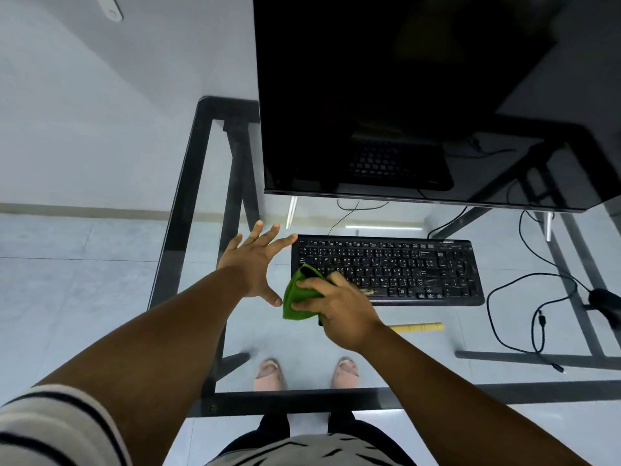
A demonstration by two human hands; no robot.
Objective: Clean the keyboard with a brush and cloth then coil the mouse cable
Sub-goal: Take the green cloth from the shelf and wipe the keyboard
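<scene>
Glass forms the worktop (pixel 336 348), carried on a dark frame, with the pale floor and your feet visible through it. Nearest to you, your right hand (pixel 339 311) has its fingers (pixel 309 284) closed around a bunched green cloth (pixel 297 297); a dark object also sits in that grip, but it cannot be identified. Just right of that hand, a yellow stick-like item (pixel 416 327), possibly the brush handle, lies flat on the glass, near the keyboard's front edge. Your left hand (pixel 255 264) hovers beyond and to the left, fingers spread wide and holding nothing, its fingertips close to the keyboard's far-left corner.

The keyboard (pixel 403 267) lies with its long axis running left to right. The cloth is at its near-left corner, so the keys extend rightward and away from your right hand. Judged from this, the right hand is placed to wipe along that axis. Further right, the mouse (pixel 605 302) and its loose cable (pixel 510 314) lie uncoiled. Farthest back, the dark monitor (pixel 403 95) stands over the keyboard.
</scene>
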